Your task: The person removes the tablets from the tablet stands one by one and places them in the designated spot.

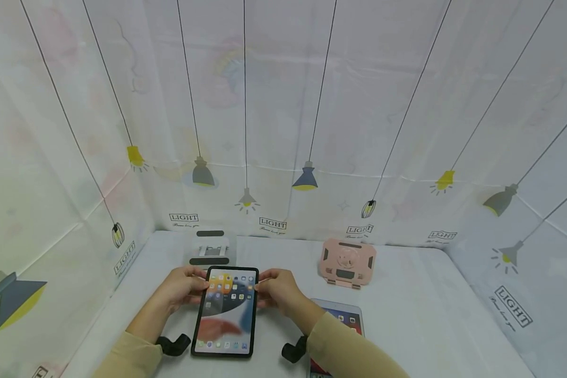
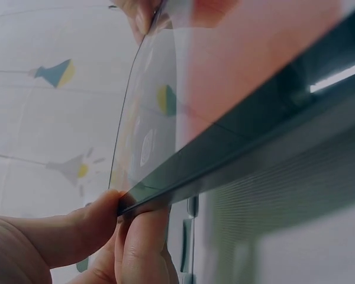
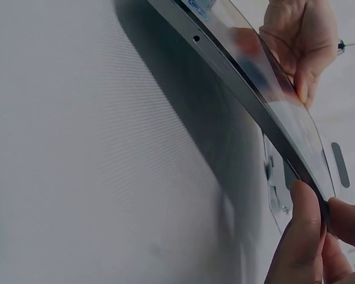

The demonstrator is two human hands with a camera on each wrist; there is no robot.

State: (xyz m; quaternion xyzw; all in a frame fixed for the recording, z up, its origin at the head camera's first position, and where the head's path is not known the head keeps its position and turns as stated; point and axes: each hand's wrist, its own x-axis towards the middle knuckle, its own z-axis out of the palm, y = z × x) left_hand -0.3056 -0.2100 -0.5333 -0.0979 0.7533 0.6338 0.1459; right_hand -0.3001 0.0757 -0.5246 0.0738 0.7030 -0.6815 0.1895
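Black-framed tablet (image 1: pixel 227 310) is pinched at its far corners by left hand (image 1: pixel 184 286) and right hand (image 1: pixel 276 289), so lift evenly, keeping its lower edge steady.

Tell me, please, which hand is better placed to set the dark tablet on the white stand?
Probably the left hand: the white stand sits just beyond it, though both hands pinch the dark tablet, the right hand opposite.

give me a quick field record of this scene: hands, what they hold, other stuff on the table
left hand: pinches the left edge of the black tablet near its far end
right hand: pinches the right edge
tablet state: screen lit, far end lifted off the table
white stand: behind the tablet
pink stand: far right
second tablet: flat, partly under the right sleeve
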